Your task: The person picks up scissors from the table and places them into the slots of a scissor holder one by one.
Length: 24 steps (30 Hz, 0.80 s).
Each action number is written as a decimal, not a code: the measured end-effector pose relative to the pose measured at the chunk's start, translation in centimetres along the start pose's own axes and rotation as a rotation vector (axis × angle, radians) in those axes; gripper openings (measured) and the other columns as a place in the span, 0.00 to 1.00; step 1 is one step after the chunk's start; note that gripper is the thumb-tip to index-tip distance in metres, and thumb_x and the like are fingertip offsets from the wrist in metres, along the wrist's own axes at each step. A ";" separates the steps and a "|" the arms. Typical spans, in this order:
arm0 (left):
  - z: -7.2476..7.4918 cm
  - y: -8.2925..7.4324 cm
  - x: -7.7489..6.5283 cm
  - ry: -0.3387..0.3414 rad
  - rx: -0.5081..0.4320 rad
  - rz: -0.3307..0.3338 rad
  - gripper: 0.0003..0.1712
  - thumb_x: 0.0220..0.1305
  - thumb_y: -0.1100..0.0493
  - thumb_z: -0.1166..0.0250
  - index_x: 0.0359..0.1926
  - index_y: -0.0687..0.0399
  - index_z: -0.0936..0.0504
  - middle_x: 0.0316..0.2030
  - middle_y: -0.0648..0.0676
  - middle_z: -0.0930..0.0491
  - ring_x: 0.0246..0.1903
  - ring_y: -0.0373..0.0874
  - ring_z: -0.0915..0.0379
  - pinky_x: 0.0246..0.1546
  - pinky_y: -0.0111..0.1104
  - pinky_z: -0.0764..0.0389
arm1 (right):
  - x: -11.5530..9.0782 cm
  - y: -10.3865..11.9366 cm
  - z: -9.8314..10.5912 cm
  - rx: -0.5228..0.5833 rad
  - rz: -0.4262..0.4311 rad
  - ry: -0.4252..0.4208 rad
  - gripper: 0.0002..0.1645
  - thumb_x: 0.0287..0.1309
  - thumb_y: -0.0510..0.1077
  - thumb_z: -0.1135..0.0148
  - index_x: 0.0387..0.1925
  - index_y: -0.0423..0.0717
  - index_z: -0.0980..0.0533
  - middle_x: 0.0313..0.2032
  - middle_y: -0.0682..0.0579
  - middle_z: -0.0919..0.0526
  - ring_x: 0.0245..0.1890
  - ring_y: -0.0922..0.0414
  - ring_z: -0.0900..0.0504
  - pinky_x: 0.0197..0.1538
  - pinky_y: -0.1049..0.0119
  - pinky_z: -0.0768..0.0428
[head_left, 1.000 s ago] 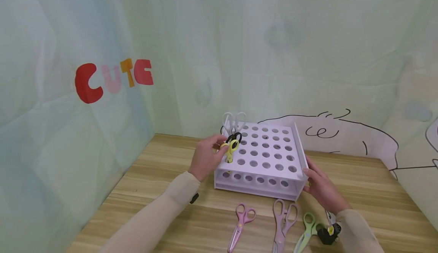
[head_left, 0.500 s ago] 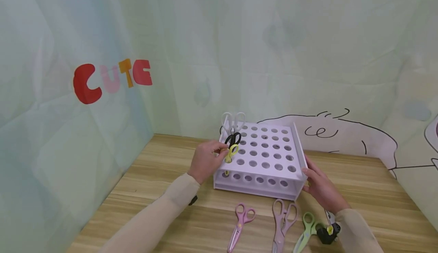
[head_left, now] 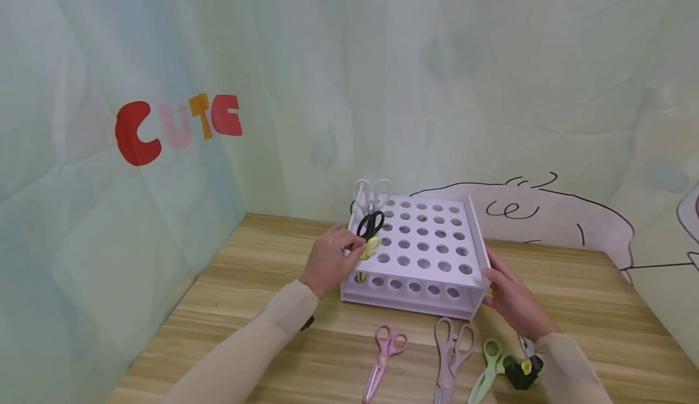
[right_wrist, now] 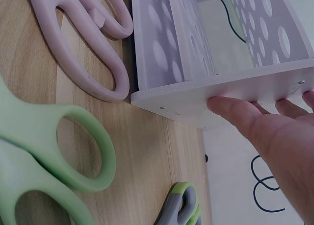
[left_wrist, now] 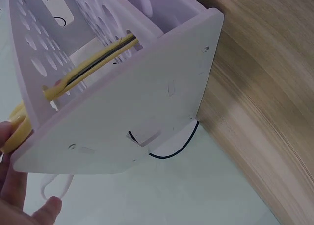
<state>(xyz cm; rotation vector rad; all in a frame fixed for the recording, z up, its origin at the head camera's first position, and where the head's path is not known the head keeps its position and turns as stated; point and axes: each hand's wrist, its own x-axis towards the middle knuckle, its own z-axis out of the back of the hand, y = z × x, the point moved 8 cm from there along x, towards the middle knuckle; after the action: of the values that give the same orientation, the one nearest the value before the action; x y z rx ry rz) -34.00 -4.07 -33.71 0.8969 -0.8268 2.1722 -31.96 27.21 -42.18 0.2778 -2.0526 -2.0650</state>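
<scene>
Since the earlier frame we see yellow scissors sunk lower into the rack, below frame centre; left hand pinches their handle, right hand presses the rack's right wall, fingers extended.

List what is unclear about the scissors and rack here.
Head view: handle loops of the yellow scissors, partly behind the left hand.
Head view: tips of the long mauve scissors and pale green scissors, past the bottom edge.
Right wrist view: blades of the grey-and-lime scissors, past the bottom edge.
Both wrist views: part of the pale lilac round-holed rack, past the top edge.
</scene>
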 end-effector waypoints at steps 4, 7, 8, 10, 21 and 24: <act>0.0 0.1 -0.2 0.006 0.005 -0.012 0.06 0.52 0.71 0.26 0.30 0.59 0.14 0.26 0.50 0.17 0.26 0.39 0.21 0.63 0.44 0.30 | 0.0 0.0 -0.1 0.002 -0.003 0.002 0.40 0.79 0.52 0.59 0.79 0.53 0.66 0.78 0.44 0.65 0.68 0.57 0.39 0.61 0.58 0.28; -0.1 0.1 -0.1 0.019 0.016 -0.018 0.06 0.52 0.71 0.26 0.31 0.60 0.14 0.27 0.51 0.17 0.27 0.40 0.21 0.62 0.45 0.29 | 0.0 -0.1 0.0 -0.001 -0.005 -0.006 0.40 0.79 0.52 0.59 0.79 0.53 0.66 0.78 0.43 0.65 0.70 0.50 0.42 0.60 0.58 0.27; -0.2 0.1 -0.1 0.024 0.020 -0.019 0.06 0.53 0.70 0.26 0.32 0.60 0.14 0.27 0.51 0.17 0.28 0.41 0.21 0.59 0.43 0.25 | 0.1 -0.1 0.0 -0.001 -0.009 -0.010 0.40 0.78 0.53 0.59 0.79 0.53 0.66 0.78 0.44 0.65 0.71 0.47 0.45 0.60 0.57 0.27; -0.2 0.1 -0.1 0.033 0.028 -0.010 0.06 0.54 0.69 0.26 0.33 0.60 0.14 0.29 0.51 0.17 0.29 0.41 0.22 0.51 0.39 0.20 | 0.1 -0.2 0.1 0.007 -0.006 -0.011 0.40 0.78 0.53 0.59 0.79 0.53 0.67 0.78 0.44 0.65 0.73 0.42 0.51 0.60 0.59 0.26; -0.4 0.3 -0.2 0.054 0.016 0.038 0.07 0.57 0.67 0.27 0.37 0.59 0.15 0.35 0.52 0.17 0.33 0.42 0.21 0.36 0.31 0.18 | 0.2 0.0 0.1 0.006 -0.001 -0.010 0.41 0.78 0.53 0.59 0.79 0.53 0.67 0.78 0.45 0.66 0.74 0.38 0.56 0.61 0.57 0.27; -0.4 0.5 -0.3 0.056 0.007 0.063 0.07 0.57 0.66 0.27 0.37 0.59 0.15 0.37 0.53 0.17 0.37 0.44 0.20 0.40 0.34 0.17 | 0.1 -0.1 0.1 0.003 -0.007 -0.012 0.41 0.78 0.53 0.59 0.79 0.53 0.67 0.78 0.45 0.66 0.74 0.38 0.56 0.62 0.56 0.28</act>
<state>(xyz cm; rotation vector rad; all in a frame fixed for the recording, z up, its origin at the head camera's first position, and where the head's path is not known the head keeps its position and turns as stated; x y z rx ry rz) -34.31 -4.16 -34.30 0.8198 -0.8305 2.2452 -32.12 27.32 -42.30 0.2737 -2.0648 -2.0723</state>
